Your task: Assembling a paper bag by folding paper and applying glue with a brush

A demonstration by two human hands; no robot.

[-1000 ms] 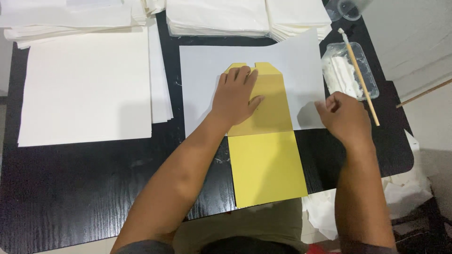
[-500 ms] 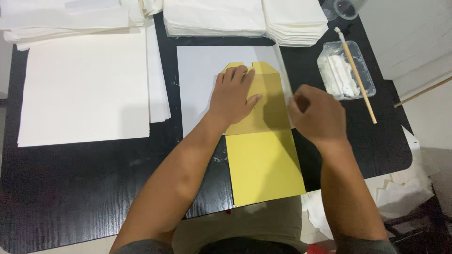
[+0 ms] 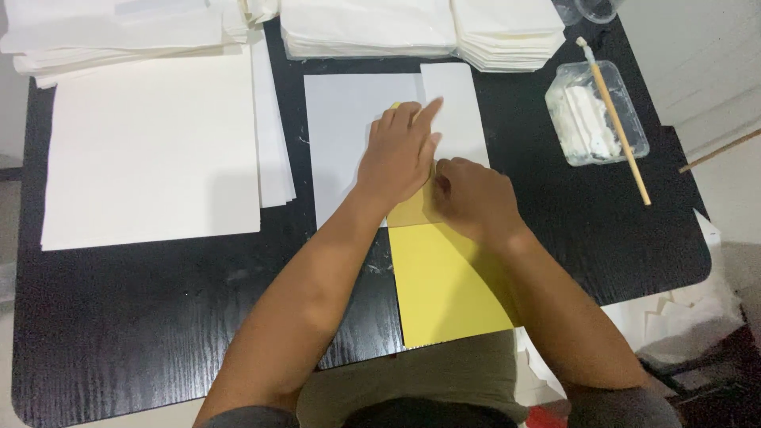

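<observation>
The black table [image 3: 158, 317] fills the frame; a big white sheet [image 3: 151, 150] lies at upper left, paper stacks [image 3: 420, 28] along the top edge, kept within reach; at centre a white sheet [image 3: 337, 135] is folded over a yellow template [image 3: 448, 289], seemingly as a guide; the left hand [image 3: 396, 154] is pressed flat and open, pinning the fold; the right hand [image 3: 472, 198] is curled, fingertips creasing the edge; a glue tub [image 3: 594, 119] with a stick [image 3: 614, 107] sits at upper right.

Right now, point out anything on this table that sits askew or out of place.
The yellow sheet juts past the near edge of the black table. The brush lies slanted across the clear tub, its handle overhanging. Nothing looks spilled or torn.
</observation>
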